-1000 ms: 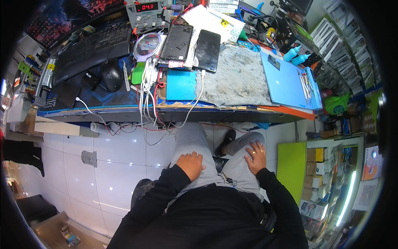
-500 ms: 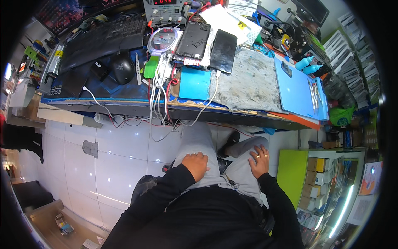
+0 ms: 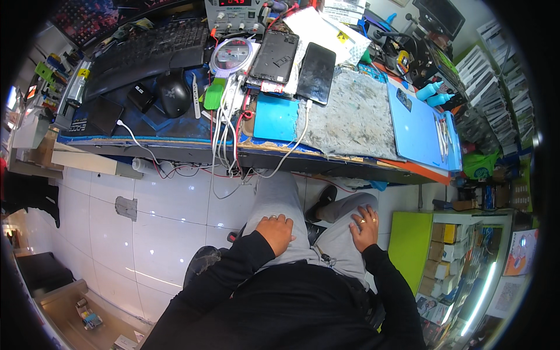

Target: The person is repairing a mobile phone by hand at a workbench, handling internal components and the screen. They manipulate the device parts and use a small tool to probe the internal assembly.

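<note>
My left hand (image 3: 276, 234) lies palm down on my left thigh (image 3: 273, 201), its fingers bent loosely over the grey trouser cloth. On my other thigh (image 3: 344, 235) rests my right hand (image 3: 365, 227), fingers spread and a ring on one of them. Neither hand shows anything held. Ahead on the bench, a black phone (image 3: 317, 73) has a white charging cable (image 3: 304, 121) plugged into its near end. To its left lies a dark phone with its back cover off (image 3: 274, 56), raised on a stack of things.
A worn grey mat (image 3: 350, 114) covers the bench by a blue tray (image 3: 417, 131) with tweezers. Further left are a mouse (image 3: 174, 95), a keyboard (image 3: 146, 58) and a power supply (image 3: 235, 16). Cables hang over the front edge. A lit glass cabinet (image 3: 461, 262) stands at my right.
Both hands stay where they were on my thighs. The view has shifted very slightly; nothing on the bench has visibly moved.
</note>
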Tool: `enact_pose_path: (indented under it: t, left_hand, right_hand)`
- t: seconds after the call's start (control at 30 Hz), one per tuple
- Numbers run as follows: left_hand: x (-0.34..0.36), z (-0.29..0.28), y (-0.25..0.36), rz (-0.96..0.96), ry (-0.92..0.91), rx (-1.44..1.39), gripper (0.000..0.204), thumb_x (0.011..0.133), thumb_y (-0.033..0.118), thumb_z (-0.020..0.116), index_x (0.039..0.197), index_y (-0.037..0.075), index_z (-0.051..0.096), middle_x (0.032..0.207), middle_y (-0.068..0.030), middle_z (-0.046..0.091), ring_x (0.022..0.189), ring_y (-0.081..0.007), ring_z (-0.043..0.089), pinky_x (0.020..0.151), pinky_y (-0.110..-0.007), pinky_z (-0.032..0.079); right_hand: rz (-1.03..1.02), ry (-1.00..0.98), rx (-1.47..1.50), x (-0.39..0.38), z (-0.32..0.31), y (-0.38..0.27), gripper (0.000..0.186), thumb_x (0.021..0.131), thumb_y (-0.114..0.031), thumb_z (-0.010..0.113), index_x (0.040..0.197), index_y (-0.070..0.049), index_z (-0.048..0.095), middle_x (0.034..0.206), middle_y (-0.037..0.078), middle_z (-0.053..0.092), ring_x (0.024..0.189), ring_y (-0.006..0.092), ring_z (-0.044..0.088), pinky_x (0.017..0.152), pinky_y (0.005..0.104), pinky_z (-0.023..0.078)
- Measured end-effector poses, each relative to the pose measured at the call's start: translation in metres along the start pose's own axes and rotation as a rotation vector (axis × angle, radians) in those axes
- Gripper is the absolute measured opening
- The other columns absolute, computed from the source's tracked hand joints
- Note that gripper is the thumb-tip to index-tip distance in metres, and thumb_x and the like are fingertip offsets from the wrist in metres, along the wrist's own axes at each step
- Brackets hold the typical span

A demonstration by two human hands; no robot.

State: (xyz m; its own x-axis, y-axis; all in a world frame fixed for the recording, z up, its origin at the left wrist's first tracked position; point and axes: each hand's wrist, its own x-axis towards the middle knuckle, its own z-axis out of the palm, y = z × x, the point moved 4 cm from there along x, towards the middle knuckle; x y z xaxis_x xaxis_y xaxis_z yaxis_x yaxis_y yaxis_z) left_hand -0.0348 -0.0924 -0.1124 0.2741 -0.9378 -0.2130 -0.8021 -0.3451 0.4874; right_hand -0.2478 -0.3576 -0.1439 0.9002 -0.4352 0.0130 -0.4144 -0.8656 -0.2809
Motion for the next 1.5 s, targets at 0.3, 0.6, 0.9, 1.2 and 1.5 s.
enact_pose_path:
  t: [0.3,0.6,0.9,1.2,1.5]
  left_hand:
    - [0.001,-0.003,0.002,-0.005,-0.007,0.026,0.039,0.094,0.036,0.069,0.108,0.000,0.063,0.099,-0.0170,0.067,0.093,-0.0344,0.069,0.081,-0.047,0.055]
    - [0.000,-0.001,0.002,-0.003,-0.013,0.029,0.040,0.095,0.038,0.068,0.109,0.001,0.063,0.099,-0.0170,0.067,0.093,-0.0348,0.069,0.082,-0.047,0.055]
    - [0.001,-0.008,0.002,-0.003,-0.077,-0.003,0.040,0.096,0.037,0.066,0.111,-0.001,0.062,0.102,-0.0194,0.065,0.094,-0.0384,0.068,0.084,-0.049,0.054]
    - [0.004,-0.008,0.007,0.046,-0.035,0.043,0.038,0.096,0.037,0.066,0.109,0.001,0.064,0.100,-0.0165,0.066,0.091,-0.0358,0.069,0.080,-0.048,0.054]
    - [0.025,-0.092,0.047,0.246,0.623,-0.282,0.016,0.086,0.015,0.080,0.089,0.005,0.067,0.083,-0.0090,0.068,0.075,-0.0278,0.066,0.065,-0.039,0.049]
  right_hand:
    - [0.017,0.006,0.014,-0.001,0.003,0.002,0.028,0.087,-0.024,0.069,0.109,-0.006,0.074,0.142,0.015,0.059,0.144,0.0412,0.039,0.120,0.0613,0.025]
    - [0.016,0.021,0.008,-0.003,0.003,0.004,0.028,0.087,-0.024,0.070,0.108,-0.006,0.074,0.140,0.015,0.059,0.143,0.0411,0.040,0.120,0.0608,0.026]
    - [0.008,0.011,-0.004,-0.002,0.005,0.007,0.030,0.088,-0.028,0.068,0.111,-0.009,0.074,0.138,0.015,0.060,0.141,0.0416,0.041,0.119,0.0620,0.026]
    - [-0.024,0.153,0.093,0.003,-0.019,0.001,0.031,0.088,-0.025,0.074,0.109,-0.003,0.071,0.120,0.017,0.066,0.118,0.0385,0.058,0.105,0.0514,0.043]
    - [0.122,0.954,0.310,0.161,-0.237,0.022,0.020,0.090,-0.012,0.078,0.099,0.000,0.066,0.092,0.013,0.067,0.087,0.0287,0.064,0.078,0.0401,0.051]
